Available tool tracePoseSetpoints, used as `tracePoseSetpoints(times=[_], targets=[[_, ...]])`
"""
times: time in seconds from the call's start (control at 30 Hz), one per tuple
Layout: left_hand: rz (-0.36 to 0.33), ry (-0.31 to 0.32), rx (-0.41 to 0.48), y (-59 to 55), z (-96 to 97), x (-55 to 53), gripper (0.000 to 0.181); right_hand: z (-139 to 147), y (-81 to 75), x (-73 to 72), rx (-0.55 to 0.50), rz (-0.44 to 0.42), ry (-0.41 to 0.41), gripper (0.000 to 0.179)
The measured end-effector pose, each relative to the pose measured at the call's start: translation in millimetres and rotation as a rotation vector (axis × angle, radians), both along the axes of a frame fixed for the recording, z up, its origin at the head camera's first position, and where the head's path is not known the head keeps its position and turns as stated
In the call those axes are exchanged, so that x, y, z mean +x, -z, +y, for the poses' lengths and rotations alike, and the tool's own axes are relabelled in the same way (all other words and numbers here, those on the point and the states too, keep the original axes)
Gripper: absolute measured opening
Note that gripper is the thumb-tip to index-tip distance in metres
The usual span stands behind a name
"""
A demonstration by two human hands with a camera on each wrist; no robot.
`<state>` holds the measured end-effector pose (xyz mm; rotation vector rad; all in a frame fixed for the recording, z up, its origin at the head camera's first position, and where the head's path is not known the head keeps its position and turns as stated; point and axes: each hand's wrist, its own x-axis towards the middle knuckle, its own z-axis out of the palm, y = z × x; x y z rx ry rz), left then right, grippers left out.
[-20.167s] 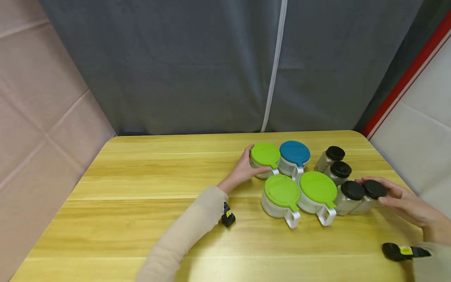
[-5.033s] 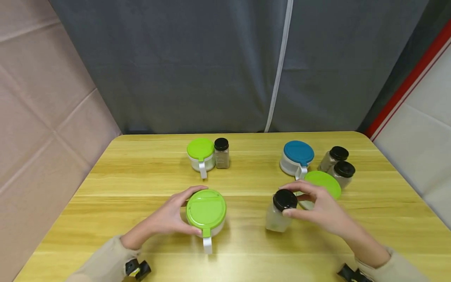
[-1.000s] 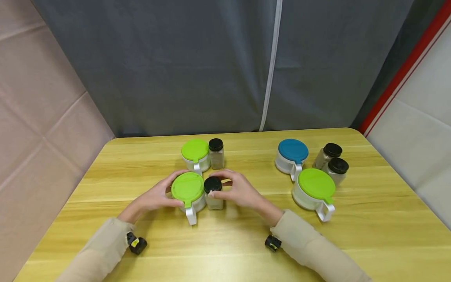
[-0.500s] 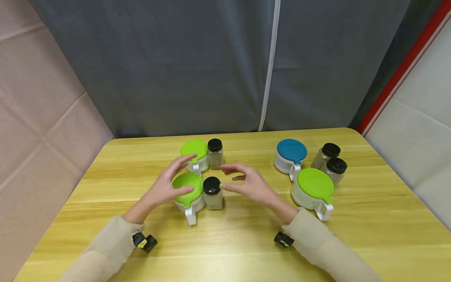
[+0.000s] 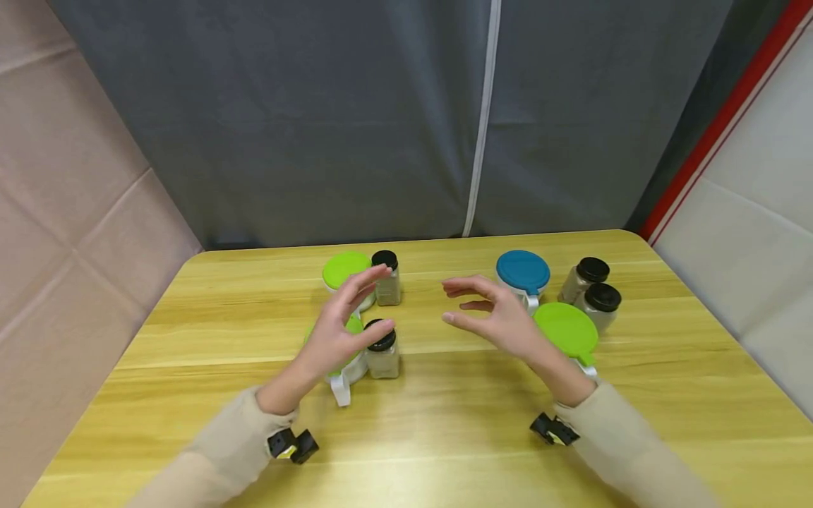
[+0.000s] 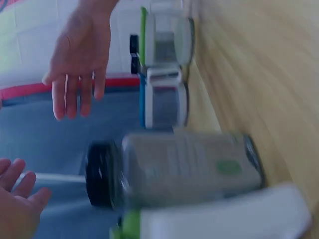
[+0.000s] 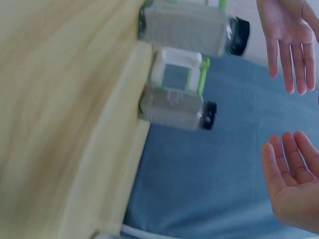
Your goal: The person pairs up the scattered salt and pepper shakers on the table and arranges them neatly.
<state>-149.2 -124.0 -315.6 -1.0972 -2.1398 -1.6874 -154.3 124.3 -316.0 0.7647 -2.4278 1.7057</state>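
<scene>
Left grip [image 5: 339, 328] and right grip [image 5: 498, 321] hang released, a green jar [image 5: 357, 368] and bottle [image 5: 383, 362] standing side by side below the left one, so this pairing looks finished and the next move likely calls for reaching the blue jar [image 5: 522, 269] beyond the right.

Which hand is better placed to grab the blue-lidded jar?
Probably the right hand: it is empty and nearer the blue-lidded jar; the left hand, also empty, hovers by a green-lidded jar.

Plain beige sleeves [image 5: 216, 451] are looking kinda wrinkly, and chunky little black wrist cams [image 5: 305, 446] are poking out by the cuffs [image 5: 277, 418], each one showing some yellow.
</scene>
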Motion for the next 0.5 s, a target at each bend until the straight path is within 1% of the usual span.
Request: tracePoseSetpoints(times=[0.1,0.23,0.37,0.5], targets=[[-0.006,-0.002,0.022,-4.0,15.1,6.7,0.062,12,-4.4,2.0,-0.020,0.032,0.011,0.042],[-0.025,0.002,0.039,-4.4,34.7,15.3,0.062,30,-8.6,3.8,-0.030,0.076,0.018,0.040],[-0.038,0.005,0.040,-1.7,52.2,22.2,0.062,48,-15.5,7.3,0.004,0.056,0.057,0.037],[-0.062,0.000,0.040,0.2,67.7,25.8,0.063,66,-21.8,9.8,0.048,0.038,0.108,0.037]])
